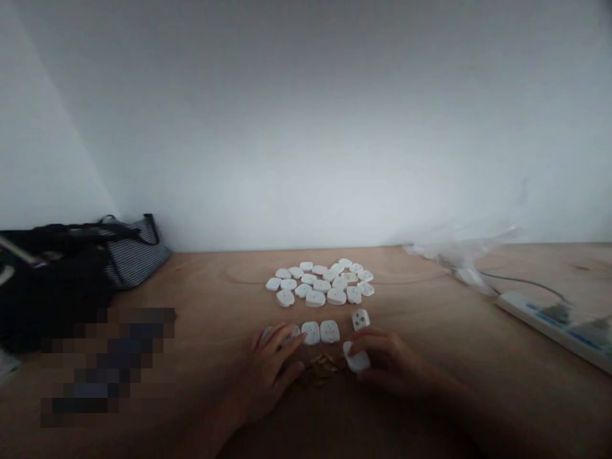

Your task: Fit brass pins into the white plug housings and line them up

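Observation:
My right hand (394, 363) pinches a white rounded plastic piece (357, 360), its smooth face up, between thumb and fingers. Just beyond it stands a white plastic piece with dark holes (361, 319). My left hand (272, 370) has its fingers stretched apart over the left end of a short row of white socket-like covers. Its fingertips hide part of that end and lie beside a white cover (310, 333); another white cover (329, 331) sits to the right. Between my hands lies a small pile of brass-coloured metal pieces (321, 368).
Farther back on the wooden table (215, 306) several white plastic covers (315, 298) lie in a cluster. A power strip (554, 325) and a clear plastic bag (463, 255) are at the right. On the left are a dark bag (57, 287) and a blurred-out dark object (115, 363).

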Demonstrator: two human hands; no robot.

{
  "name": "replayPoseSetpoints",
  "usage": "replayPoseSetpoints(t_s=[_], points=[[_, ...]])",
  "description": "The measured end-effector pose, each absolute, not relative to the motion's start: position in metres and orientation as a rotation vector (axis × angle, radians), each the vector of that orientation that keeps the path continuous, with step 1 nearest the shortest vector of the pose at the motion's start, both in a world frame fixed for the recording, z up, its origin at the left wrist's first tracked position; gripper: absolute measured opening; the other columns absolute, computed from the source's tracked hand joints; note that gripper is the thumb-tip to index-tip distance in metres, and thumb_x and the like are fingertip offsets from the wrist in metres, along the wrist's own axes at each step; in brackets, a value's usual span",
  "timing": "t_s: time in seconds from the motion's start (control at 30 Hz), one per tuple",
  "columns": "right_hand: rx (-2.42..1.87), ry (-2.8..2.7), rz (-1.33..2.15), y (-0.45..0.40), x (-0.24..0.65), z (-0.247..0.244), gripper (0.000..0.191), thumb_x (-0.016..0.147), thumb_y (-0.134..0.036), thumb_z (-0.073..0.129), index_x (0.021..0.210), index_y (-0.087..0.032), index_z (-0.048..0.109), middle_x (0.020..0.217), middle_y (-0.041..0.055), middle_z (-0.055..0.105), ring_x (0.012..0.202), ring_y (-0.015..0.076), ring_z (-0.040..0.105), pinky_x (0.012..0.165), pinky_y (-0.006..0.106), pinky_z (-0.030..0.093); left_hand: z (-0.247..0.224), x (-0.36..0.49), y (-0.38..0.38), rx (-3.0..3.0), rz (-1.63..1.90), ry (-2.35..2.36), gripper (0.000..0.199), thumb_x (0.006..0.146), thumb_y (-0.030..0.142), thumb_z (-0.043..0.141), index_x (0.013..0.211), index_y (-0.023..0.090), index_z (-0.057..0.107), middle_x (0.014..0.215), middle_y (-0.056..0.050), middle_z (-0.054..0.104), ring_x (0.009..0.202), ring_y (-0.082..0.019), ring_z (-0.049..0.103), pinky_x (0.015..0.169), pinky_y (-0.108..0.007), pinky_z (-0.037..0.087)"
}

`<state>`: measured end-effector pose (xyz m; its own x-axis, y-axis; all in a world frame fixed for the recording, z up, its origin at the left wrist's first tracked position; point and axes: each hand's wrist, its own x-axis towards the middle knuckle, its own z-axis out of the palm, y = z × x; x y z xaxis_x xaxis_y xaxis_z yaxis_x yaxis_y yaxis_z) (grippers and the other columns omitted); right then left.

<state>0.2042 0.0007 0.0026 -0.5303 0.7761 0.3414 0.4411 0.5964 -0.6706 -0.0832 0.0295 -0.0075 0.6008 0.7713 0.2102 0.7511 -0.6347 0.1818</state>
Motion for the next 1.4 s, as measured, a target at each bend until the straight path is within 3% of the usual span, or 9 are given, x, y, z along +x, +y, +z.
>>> replayPoseSetpoints(t_s=[0.07,0.13,0.3,0.43,0.7,0.83,1.0,1.27,1.4], points=[[-0.982,-2.202,0.633,0.001,0.205,0.004,0.047,0.077,-0.029,0.063,0.122,-0.023,0.049,0.118,0.0091,0.054,0.109,0.0242,0.051,0.093,0.039,0.042,-0.008,-0.083,0.030,2.744,0.425,1.310,0.043,0.092,0.044,0.037,0.133,0.031,0.041,0.138,-0.006,0.043,0.126,-0.029,0.035,0.103,-0.053,0.025],[-0.965,-2.199,0.569,0.003,0.206,0.005,0.052,0.080,-0.027,0.060,0.129,-0.024,0.043,0.122,0.0102,0.049,0.114,0.0245,0.047,0.096,0.041,0.040,-0.009,-0.084,0.030,2.744,0.441,1.309,0.042,0.093,0.043,0.038,0.133,0.031,0.041,0.138,-0.006,0.042,0.126,-0.028,0.036,0.103,-0.052,0.025],[-0.939,-2.142,0.397,0.016,0.212,0.006,0.035,0.085,-0.025,0.051,0.121,-0.025,0.049,0.115,0.0088,0.047,0.109,0.0215,0.047,0.095,0.037,0.041,-0.008,-0.084,0.030,2.740,0.408,1.312,0.043,0.093,0.045,0.035,0.134,0.031,0.040,0.140,-0.006,0.041,0.128,-0.029,0.034,0.103,-0.055,0.024],[-1.072,-2.148,0.200,0.032,0.219,0.003,0.037,0.088,-0.028,0.045,0.125,-0.028,0.047,0.110,0.0083,0.046,0.109,0.0232,0.045,0.093,0.040,0.041,-0.007,-0.085,0.030,2.724,0.358,1.317,0.043,0.093,0.045,0.034,0.134,0.033,0.039,0.143,-0.005,0.037,0.130,-0.030,0.031,0.104,-0.057,0.022],[-1.230,-2.215,0.042,0.043,0.206,0.003,0.019,0.085,-0.033,0.051,0.101,-0.022,0.053,0.105,0.0071,0.058,0.105,0.0237,0.049,0.100,0.050,0.024,-0.010,-0.086,0.031,2.746,0.365,1.269,0.043,0.093,0.045,0.036,0.135,0.033,0.038,0.143,-0.006,0.036,0.131,-0.030,0.031,0.105,-0.057,0.020],[-1.291,-2.279,-0.002,0.046,0.197,-0.001,0.027,0.077,-0.042,0.060,0.094,-0.022,0.054,0.101,0.0057,0.063,0.108,0.0252,0.050,0.104,0.056,0.010,-0.010,-0.085,0.031,2.743,0.356,1.274,0.044,0.093,0.045,0.036,0.135,0.033,0.038,0.144,-0.006,0.036,0.131,-0.030,0.030,0.105,-0.058,0.019],[-1.365,-2.298,-0.091,0.051,0.194,-0.009,0.027,0.081,-0.044,0.056,0.100,-0.024,0.055,0.104,0.0056,0.065,0.115,0.0244,0.047,0.105,0.056,-0.007,-0.008,-0.084,0.031,2.740,0.360,1.268,0.044,0.092,0.045,0.037,0.134,0.033,0.039,0.143,-0.005,0.037,0.130,-0.031,0.032,0.104,-0.059,0.020],[-1.337,-2.332,-0.129,0.050,0.192,-0.009,0.046,0.076,-0.061,0.054,0.106,-0.026,0.057,0.108,0.0069,0.065,0.120,0.0279,0.044,0.103,0.058,-0.015,-0.007,-0.084,0.030,2.745,0.310,1.299,0.045,0.093,0.048,0.033,0.135,0.033,0.037,0.144,-0.005,0.035,0.131,-0.030,0.030,0.105,-0.059,0.020],[-1.353,-2.333,-0.118,0.049,0.195,-0.008,0.054,0.073,-0.062,0.055,0.114,-0.028,0.054,0.113,0.0065,0.063,0.120,0.0309,0.042,0.102,0.060,-0.010,-0.009,-0.084,0.031,2.757,0.324,1.302,0.045,0.092,0.048,0.034,0.135,0.034,0.038,0.143,-0.005,0.037,0.129,-0.030,0.033,0.105,-0.057,0.021]])
